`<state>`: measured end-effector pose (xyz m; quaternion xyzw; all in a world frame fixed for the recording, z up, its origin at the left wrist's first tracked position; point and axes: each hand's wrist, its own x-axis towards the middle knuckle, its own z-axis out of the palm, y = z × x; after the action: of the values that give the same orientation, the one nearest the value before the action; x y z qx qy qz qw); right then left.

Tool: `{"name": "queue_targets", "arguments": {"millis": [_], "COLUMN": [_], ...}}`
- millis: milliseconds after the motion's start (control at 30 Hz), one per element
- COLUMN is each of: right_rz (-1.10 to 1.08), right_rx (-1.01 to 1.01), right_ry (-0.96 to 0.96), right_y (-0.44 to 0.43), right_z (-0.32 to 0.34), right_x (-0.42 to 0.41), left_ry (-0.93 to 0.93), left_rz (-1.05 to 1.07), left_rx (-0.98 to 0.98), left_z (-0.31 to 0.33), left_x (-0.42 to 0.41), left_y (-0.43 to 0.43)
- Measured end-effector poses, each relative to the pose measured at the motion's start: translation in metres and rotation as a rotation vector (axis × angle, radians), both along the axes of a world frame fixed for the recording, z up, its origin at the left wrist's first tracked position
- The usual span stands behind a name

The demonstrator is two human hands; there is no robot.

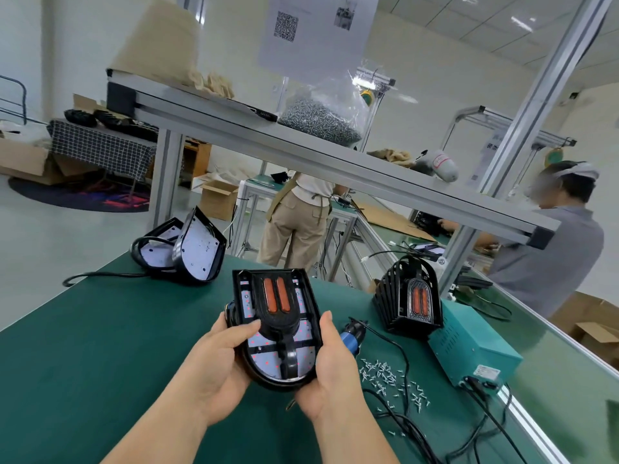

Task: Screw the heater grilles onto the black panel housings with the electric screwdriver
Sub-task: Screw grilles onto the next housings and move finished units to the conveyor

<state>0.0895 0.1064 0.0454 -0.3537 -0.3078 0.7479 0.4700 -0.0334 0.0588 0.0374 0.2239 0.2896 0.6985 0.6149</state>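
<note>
Both hands hold one black panel housing (278,333) above the near middle of the green table (83,356).

- Left hand (214,370): fingers curled under the housing's left edge, thumb laid across its upper face.
- Right hand (331,373): fingers wrapped under the right edge, thumb upright along that edge.
- The housing faces up, rounded end near. Its orange heater element (276,296) sits at the far end.

Right of the right hand, loose screws (388,376) lie scattered on the table, with black cables (405,426) running through and beside them. The electric screwdriver (351,334), blue-bodied, lies on the table just beside the right hand, partly hidden behind it; neither hand touches it.

Farther right stands a teal power box (469,346). A black heater grille (398,296) with a heater element inside it stands at the far-left corner of this box; whether the two touch cannot be determined.

At the far left of the table, two more housings (197,252) lean together, pale faces showing.

Above, a grey shelf (234,125) carries a clear bag of screws (321,118).
</note>
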Motion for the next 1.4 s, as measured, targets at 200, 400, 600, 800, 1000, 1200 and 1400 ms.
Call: {"name": "queue_targets", "arguments": {"millis": [200,400,600,800,1000,1200,1400], "right_rz": [-0.143,-0.220,-0.020,-0.052,-0.074,0.113,0.029], "right_rx": [-0.021,0.029,0.033,0.043,0.037,0.074,0.076], "right_ry": [0.082,0.109,0.101,0.093,0.077,0.065,0.100], "right_y": [0.004,0.006,-0.002,-0.004,-0.008,-0.007,-0.012], "right_z": [-0.002,0.003,0.006,0.004,0.001,0.003,0.006], "right_x": [-0.011,-0.005,0.007,0.014,0.004,-0.001,0.008], "left_ry": [-0.076,0.009,-0.043,-0.041,-0.106,-0.118,0.007], "left_rz": [0.020,-0.133,-0.065,-0.069,0.051,0.091,0.038], "left_rx": [-0.022,-0.013,0.003,-0.014,-0.067,-0.073,-0.026], "left_z": [0.000,-0.005,-0.008,-0.011,-0.014,-0.014,-0.003], "left_x": [0.006,0.001,-0.007,-0.005,-0.004,-0.014,-0.004], "left_y": [0.002,0.003,0.010,0.012,0.014,0.012,0.001]}}
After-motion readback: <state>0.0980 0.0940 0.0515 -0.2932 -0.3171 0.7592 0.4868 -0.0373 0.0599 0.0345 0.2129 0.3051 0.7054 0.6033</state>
